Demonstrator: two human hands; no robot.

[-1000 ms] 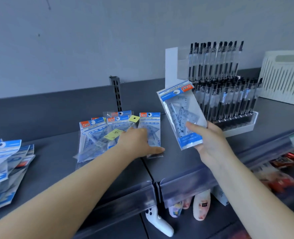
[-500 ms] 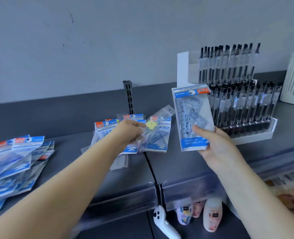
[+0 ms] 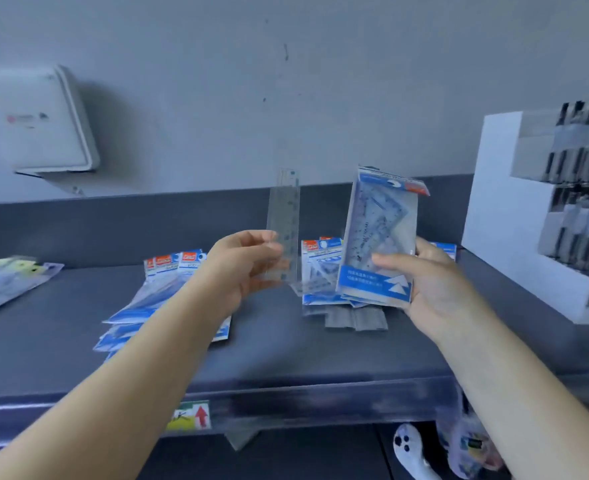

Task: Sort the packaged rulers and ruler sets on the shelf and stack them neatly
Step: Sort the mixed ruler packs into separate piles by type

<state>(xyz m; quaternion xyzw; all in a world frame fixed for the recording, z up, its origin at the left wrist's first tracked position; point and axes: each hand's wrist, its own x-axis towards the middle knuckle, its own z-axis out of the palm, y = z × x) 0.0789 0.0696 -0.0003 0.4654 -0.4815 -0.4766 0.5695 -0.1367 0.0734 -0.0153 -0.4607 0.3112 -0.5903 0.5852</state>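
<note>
Gripped a clear ruler (image 3: 283, 223) upright in the left hand (image 3: 243, 268) and a packaged ruler set (image 3: 379, 237) in the right hand (image 3: 431, 285), both raised above the grey shelf (image 3: 286, 348), between two loose heaps of packets (image 3: 161, 296).

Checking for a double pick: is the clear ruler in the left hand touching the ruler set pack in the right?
Apart. The head view shows dark shelf back between the clear ruler and the ruler set pack, each in its own hand.
</note>
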